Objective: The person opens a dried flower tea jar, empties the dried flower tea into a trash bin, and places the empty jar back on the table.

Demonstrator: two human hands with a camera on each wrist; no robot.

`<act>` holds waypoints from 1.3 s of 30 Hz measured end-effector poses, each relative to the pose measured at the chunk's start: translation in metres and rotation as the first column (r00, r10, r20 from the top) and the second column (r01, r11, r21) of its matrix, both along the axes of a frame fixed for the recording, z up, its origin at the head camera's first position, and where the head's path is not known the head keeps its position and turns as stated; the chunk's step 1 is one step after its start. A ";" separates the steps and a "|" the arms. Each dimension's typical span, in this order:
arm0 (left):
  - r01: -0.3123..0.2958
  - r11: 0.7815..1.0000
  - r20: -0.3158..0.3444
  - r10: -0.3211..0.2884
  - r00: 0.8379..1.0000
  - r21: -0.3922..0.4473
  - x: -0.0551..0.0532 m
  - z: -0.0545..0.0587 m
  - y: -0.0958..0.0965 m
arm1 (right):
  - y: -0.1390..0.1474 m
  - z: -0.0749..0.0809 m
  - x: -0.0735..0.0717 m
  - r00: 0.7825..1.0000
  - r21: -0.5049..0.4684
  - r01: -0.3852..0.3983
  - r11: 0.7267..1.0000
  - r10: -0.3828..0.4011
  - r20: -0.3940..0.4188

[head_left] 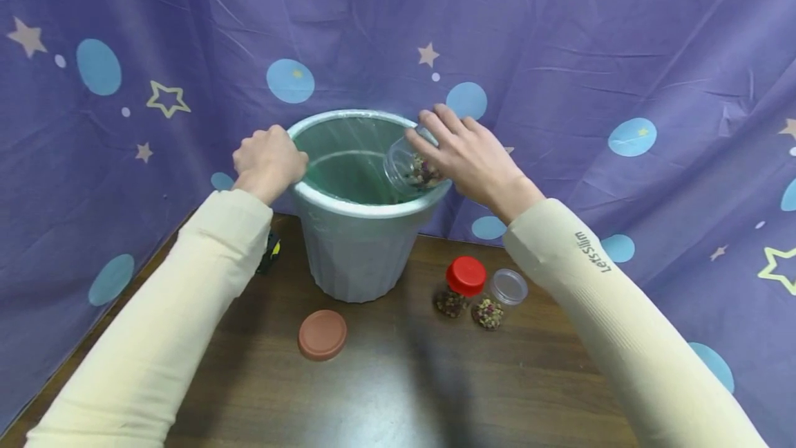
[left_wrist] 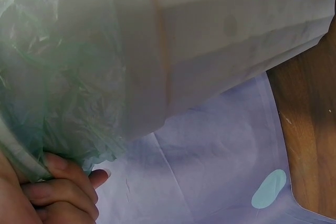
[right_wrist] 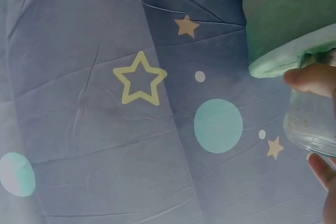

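Note:
A pale trash bin (head_left: 361, 254) lined with a thin green plastic bag (left_wrist: 68, 103) stands on the table. At its left side my left hand (head_left: 270, 161) grips the rim, fingers curled over the bag's folded edge, as the left wrist view shows. My right hand (head_left: 469, 154) holds a clear jar (head_left: 398, 161) over the right side of the rim. The jar is tilted, its mouth turned into the bin. Dried flower buds (head_left: 424, 173) lie along its lower side. In the right wrist view, the thumb and fingertips press on the jar's wall (right_wrist: 310, 121).
Right of the bin stand a red-capped jar (head_left: 466, 276) and a clear-lidded jar (head_left: 508, 287), both with dried contents. A round reddish-brown lid (head_left: 322, 334) lies in front of the bin. Behind the left forearm sits a partly hidden black and yellow object (head_left: 273, 249). A purple patterned curtain (head_left: 373, 19) hangs behind.

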State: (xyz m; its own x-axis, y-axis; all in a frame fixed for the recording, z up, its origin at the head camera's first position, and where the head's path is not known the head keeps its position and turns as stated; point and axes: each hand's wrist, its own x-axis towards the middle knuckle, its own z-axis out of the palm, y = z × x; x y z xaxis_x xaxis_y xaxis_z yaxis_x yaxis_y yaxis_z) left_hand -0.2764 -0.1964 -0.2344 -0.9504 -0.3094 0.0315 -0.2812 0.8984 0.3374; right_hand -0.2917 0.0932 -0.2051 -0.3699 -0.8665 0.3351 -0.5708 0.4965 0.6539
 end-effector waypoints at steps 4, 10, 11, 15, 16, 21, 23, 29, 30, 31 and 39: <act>-0.002 1.000 0.000 0.002 1.000 -0.002 0.000 0.000 0.000 | 0.000 -0.001 0.000 0.999 -0.035 0.018 0.999 -0.017 0.033; 0.001 1.000 -0.002 -0.001 1.000 -0.001 -0.001 0.001 -0.001 | 0.001 0.000 0.000 0.993 -0.085 0.061 0.995 -0.051 0.107; 0.003 1.000 -0.002 -0.003 1.000 -0.001 -0.001 0.001 -0.001 | 0.001 0.001 0.000 0.991 -0.091 0.069 0.994 -0.057 0.122; 0.006 1.000 0.002 -0.006 1.000 0.000 -0.001 0.001 -0.001 | 0.002 0.002 0.001 0.984 -0.105 0.087 0.991 -0.069 0.164; 0.005 1.000 0.002 -0.005 1.000 0.000 -0.001 0.001 -0.001 | 0.002 0.001 0.001 0.983 -0.108 0.089 0.990 -0.070 0.170; 0.006 1.000 0.004 -0.006 1.000 -0.001 -0.001 0.001 -0.001 | 0.003 0.001 0.000 0.979 -0.119 0.107 0.987 -0.084 0.187; 0.008 1.000 0.005 -0.008 1.000 -0.002 -0.001 0.000 -0.001 | 0.003 0.002 0.001 0.975 -0.127 0.124 0.984 -0.096 0.202; 0.006 1.000 0.007 -0.006 1.000 -0.003 -0.001 0.000 -0.001 | 0.006 0.006 0.001 0.937 -0.221 0.181 0.958 -0.100 0.335; 0.004 1.000 0.007 -0.004 1.000 -0.003 -0.001 0.000 -0.001 | 0.006 0.008 0.001 0.924 -0.241 0.198 0.950 -0.099 0.369; 0.004 1.000 0.006 -0.004 1.000 -0.004 -0.001 0.000 -0.001 | 0.007 0.010 0.001 0.910 -0.259 0.216 0.941 -0.098 0.402; 0.008 1.000 0.008 -0.008 1.000 -0.005 -0.001 -0.001 -0.001 | 0.014 0.018 0.001 0.794 -0.320 0.393 0.862 -0.143 0.590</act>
